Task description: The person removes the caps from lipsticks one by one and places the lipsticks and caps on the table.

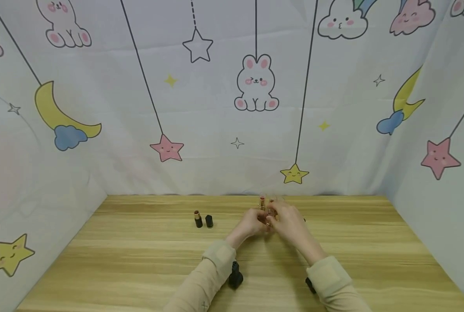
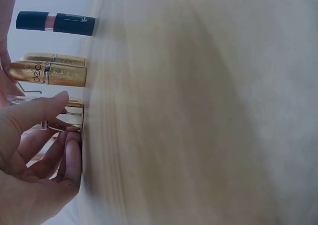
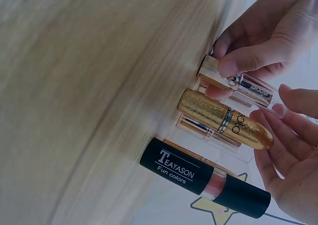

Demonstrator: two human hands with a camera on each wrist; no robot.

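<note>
My left hand (image 1: pixel 254 222) grips a clear-capped lipstick (image 3: pixel 238 83) low down, its thumb over the shiny gold base (image 3: pixel 211 72). My right hand (image 1: pixel 291 222) reaches in from the other side and pinches the transparent cap (image 3: pixel 274 106) at its top end. The lipstick stands upright, base close to the tabletop. Beside it is a textured gold lipstick (image 3: pixel 203 106), closed, with another clear-capped tube (image 3: pixel 195 128) partly hidden behind. A black lipstick tube (image 3: pixel 171 165) with white lettering stands further along the row.
An uncapped red lipstick (image 1: pixel 262 202) shows behind the hands. To the left on the wooden table (image 1: pixel 138 255) stand an uncapped black-and-gold lipstick (image 1: pixel 198 219) and a black cap (image 1: pixel 209 222). A white cartoon-printed cloth (image 1: pixel 216 112) rises along the back edge.
</note>
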